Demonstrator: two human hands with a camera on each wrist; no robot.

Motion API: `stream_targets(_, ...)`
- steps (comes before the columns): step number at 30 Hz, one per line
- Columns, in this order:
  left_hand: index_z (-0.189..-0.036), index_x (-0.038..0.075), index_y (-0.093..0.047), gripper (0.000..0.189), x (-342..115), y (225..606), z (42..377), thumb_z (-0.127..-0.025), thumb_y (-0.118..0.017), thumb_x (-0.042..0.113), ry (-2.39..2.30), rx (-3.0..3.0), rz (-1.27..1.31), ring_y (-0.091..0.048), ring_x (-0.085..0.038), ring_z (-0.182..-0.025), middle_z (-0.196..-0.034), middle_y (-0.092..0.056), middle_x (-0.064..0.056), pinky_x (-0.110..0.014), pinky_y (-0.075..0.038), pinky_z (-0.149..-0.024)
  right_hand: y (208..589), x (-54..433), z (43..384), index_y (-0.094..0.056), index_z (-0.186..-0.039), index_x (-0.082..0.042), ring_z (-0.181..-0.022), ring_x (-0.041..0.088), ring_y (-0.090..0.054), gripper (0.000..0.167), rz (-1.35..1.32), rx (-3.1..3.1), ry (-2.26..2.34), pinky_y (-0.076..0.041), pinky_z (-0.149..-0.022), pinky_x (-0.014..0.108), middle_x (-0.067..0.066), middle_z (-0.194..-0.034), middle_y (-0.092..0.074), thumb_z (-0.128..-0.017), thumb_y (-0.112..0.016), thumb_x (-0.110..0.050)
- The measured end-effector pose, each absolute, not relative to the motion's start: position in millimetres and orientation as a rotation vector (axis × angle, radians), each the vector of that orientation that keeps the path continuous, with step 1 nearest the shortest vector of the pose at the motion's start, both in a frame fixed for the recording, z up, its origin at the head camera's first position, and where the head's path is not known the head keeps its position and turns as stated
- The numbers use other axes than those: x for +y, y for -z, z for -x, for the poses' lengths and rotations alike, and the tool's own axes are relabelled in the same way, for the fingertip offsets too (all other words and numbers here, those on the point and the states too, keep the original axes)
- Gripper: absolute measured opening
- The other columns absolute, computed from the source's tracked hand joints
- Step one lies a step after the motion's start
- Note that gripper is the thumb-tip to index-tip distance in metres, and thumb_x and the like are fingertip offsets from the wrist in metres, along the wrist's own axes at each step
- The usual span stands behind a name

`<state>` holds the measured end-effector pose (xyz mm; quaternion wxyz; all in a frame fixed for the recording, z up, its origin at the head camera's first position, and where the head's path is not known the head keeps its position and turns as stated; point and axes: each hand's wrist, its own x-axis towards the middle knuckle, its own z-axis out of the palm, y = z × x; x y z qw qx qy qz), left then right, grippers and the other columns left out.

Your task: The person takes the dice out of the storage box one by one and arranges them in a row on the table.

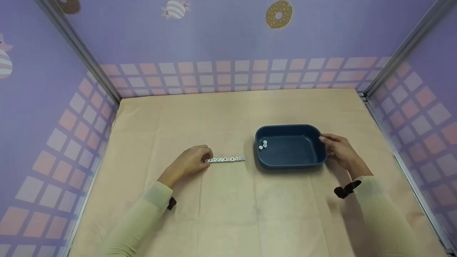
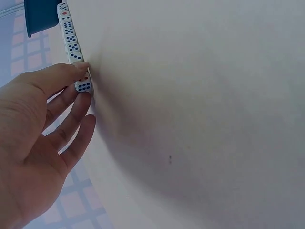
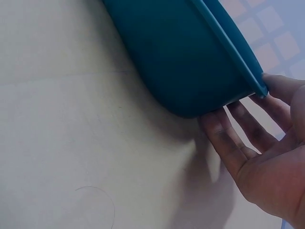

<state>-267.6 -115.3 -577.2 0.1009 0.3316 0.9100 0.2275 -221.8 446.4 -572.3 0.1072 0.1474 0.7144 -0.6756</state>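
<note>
A straight row of white dice [image 1: 226,159] lies on the cloth in the head view. My left hand [image 1: 189,159] pinches its left end. In the left wrist view, the thumb [image 2: 71,71] is on top of the end dice and the fingertips are against their side. Off the row's right end is a dark blue rectangular tub [image 1: 291,166], with a few loose dice [image 1: 263,145] in its left corner. My right hand [image 1: 339,149] grips the tub's right wall. Its thumb [image 3: 281,87] hooks over the rim, and the other fingers [image 3: 224,138] support the outside from below.
A beige cloth [image 1: 228,214] with fold creases covers the table. Purple patterned panels [image 1: 228,43] rise at the back and both sides, joined by metal posts [image 1: 85,53] at the corners. Dark straps [image 1: 348,189] sit at both wrists.
</note>
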Motion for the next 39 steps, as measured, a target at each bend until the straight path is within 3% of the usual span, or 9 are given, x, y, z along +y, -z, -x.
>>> stream_targets(8, -0.109, 0.010, -0.072, 0.016, -113.9, 579.5, 267.8, -0.096, -0.080, 0.010, -0.758, 2.645, -0.950, -0.065, -0.019, -0.097, -0.106, -0.068, -0.001, -0.037, -0.056, -0.090, 574.2, 448.3, 219.1, -0.049, -0.153, -0.001, -0.069, 0.007, -0.044, 0.060, -0.452, 2.143, 1.949, -0.042, -0.062, 0.026, -0.010, -0.090, -0.053, -0.106, -0.068, -0.033)
stream_targets(18, -0.126, 0.005, -0.070, 0.039, -101.0, 566.1, 271.9, -0.093, -0.085, 0.020, -0.781, 2.612, -0.885, -0.064, -0.025, -0.110, -0.118, -0.066, -0.005, -0.041, -0.054, -0.099, 571.8, 444.6, 217.2, -0.050, -0.152, 0.000, -0.066, 0.006, -0.044, 0.058, -0.464, 2.144, 1.960, -0.041, -0.058, 0.024, -0.009, -0.090, -0.054, -0.106, -0.068, -0.032)
stream_targets(25, -0.130, 0.005, -0.070, 0.038, -69.0, 553.8, 275.1, -0.097, -0.080, 0.022, -0.794, 2.644, -0.974, -0.063, -0.026, -0.119, -0.124, -0.066, -0.004, -0.043, -0.053, -0.103, 561.5, 442.4, 217.6, -0.051, -0.151, 0.003, -0.086, 0.009, -0.066, 0.058, -0.391, 2.333, 1.758, -0.061, -0.075, 0.029, 0.006, -0.118, -0.063, -0.109, -0.062, -0.036)
stream_targets(30, -0.129, 0.005, -0.071, 0.039, -36.0, 545.6, 279.5, -0.098, -0.079, 0.028, -0.808, 2.654, -1.100, -0.062, -0.024, -0.118, -0.123, -0.066, -0.004, -0.040, -0.051, -0.105, 553.3, 450.3, 219.4, -0.047, -0.153, 0.001, -0.102, 0.017, -0.073, 0.054, -0.375, 2.236, 1.761, -0.061, -0.086, 0.036, 0.013, -0.133, -0.061, -0.112, -0.055, -0.032)
stream_targets(39, -0.127, 0.009, -0.071, 0.036, 17.8, 534.1, 295.9, -0.098, -0.079, 0.029, -0.899, 2.669, -1.217, -0.060, -0.019, -0.116, -0.122, -0.064, -0.002, -0.034, -0.050, -0.104, 555.4, 455.7, 225.4, -0.044, -0.151, -0.002, -0.086, 0.012, -0.055, 0.052, -0.402, 2.002, 1.769, -0.052, -0.081, 0.034, 0.001, -0.115, -0.055, -0.112, -0.054, -0.036)
